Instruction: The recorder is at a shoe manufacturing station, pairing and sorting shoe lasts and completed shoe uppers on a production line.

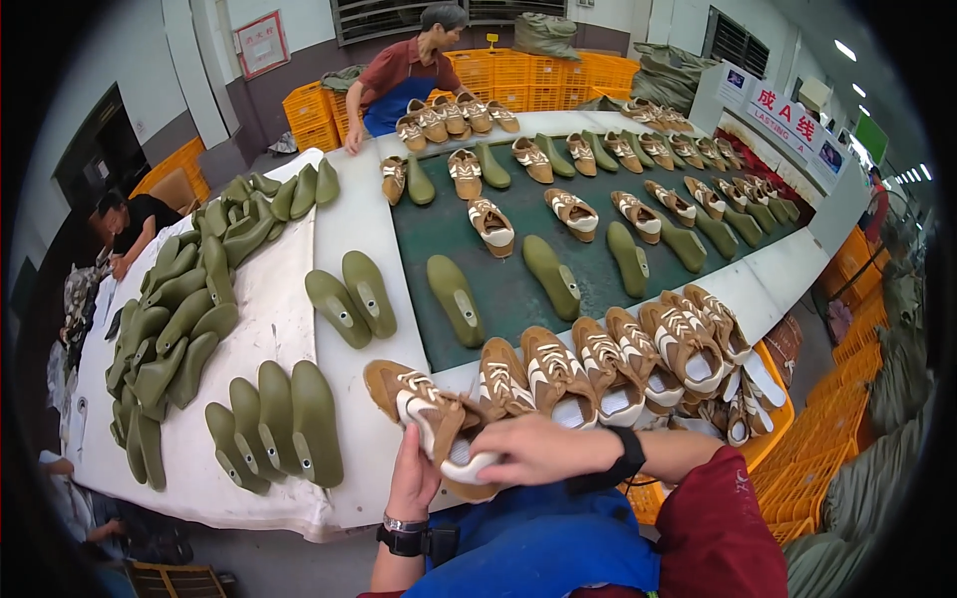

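- We hold one brown-and-white shoe upper [431, 419] at the near edge of the white table [359, 229], toe pointing far-left, heel end toward us.
- Left hand [414, 480] comes up from below; fingers wrap the underside of the upper near its heel, mostly hidden behind it, so we read them as closed on it.
- Right hand [533, 450] crosses in from the right, fingers curled over the white heel opening, pinching it from above. Both hands grip the same upper.
- Judgement: the step in hand looks like picking up and readying one upper; nothing sits inside it that we can see.
- Just right of our hands, a row of matching uppers [608, 364] leans along the table edge, touching one another; more lie in an orange crate [768, 439] beyond them.
- Near left, a group of olive-green shoe lasts [274, 424] stands on the white cloth; two more lasts [351, 297] lie just beyond.
- Judgement: a next move would call for a last within reach; the near-left group is closest, needing one hand freed.
- Farther, the dark green belt [518, 289] carries lasts and lasted shoes, spaced apart.
- Far left, a large pile of lasts [179, 309].
- Far end, a co-worker in an apron [394, 95] leans on the table.
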Demonstrator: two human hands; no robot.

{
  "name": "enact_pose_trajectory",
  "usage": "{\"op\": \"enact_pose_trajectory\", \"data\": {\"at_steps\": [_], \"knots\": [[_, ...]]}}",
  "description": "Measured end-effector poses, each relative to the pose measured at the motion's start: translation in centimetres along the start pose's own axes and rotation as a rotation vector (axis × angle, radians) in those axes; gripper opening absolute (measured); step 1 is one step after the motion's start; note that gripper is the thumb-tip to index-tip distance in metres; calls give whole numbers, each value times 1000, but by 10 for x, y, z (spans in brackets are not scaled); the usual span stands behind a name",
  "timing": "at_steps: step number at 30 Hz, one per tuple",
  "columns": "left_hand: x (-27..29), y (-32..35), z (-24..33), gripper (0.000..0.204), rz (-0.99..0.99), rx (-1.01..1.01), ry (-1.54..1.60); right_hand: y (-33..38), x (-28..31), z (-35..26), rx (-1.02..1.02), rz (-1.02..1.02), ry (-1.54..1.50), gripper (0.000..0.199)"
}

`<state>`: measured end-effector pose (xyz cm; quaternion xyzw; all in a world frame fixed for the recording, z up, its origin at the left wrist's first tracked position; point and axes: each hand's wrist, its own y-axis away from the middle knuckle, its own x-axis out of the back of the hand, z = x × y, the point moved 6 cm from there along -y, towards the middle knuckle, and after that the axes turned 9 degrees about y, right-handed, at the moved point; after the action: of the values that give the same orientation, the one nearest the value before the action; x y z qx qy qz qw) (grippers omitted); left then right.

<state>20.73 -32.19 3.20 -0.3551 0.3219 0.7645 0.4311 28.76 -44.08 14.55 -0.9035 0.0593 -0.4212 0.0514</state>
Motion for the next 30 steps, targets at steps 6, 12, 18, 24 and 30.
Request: {"op": "enact_pose_trajectory", "data": {"at_steps": [6, 12, 18, 24, 30], "knots": [[79, 7, 15, 44, 258, -87, -561, -6, 63, 17, -210, -15, -188, 27], [97, 35, 29, 51, 358, -541, -1880, -52, 103, 56, -389, 73, -365, 29], [105, 42, 19, 50, 401, -585, -1968, -144, 146, 95, -438, 234, -220, 28], [106, 39, 21, 49, 400, -570, -1930, -231, 130, 181, -469, 379, -259, 36], [106, 37, 22, 48, 426, -556, -1899, -274, 55, 288, -600, 386, -13, 39]]}}
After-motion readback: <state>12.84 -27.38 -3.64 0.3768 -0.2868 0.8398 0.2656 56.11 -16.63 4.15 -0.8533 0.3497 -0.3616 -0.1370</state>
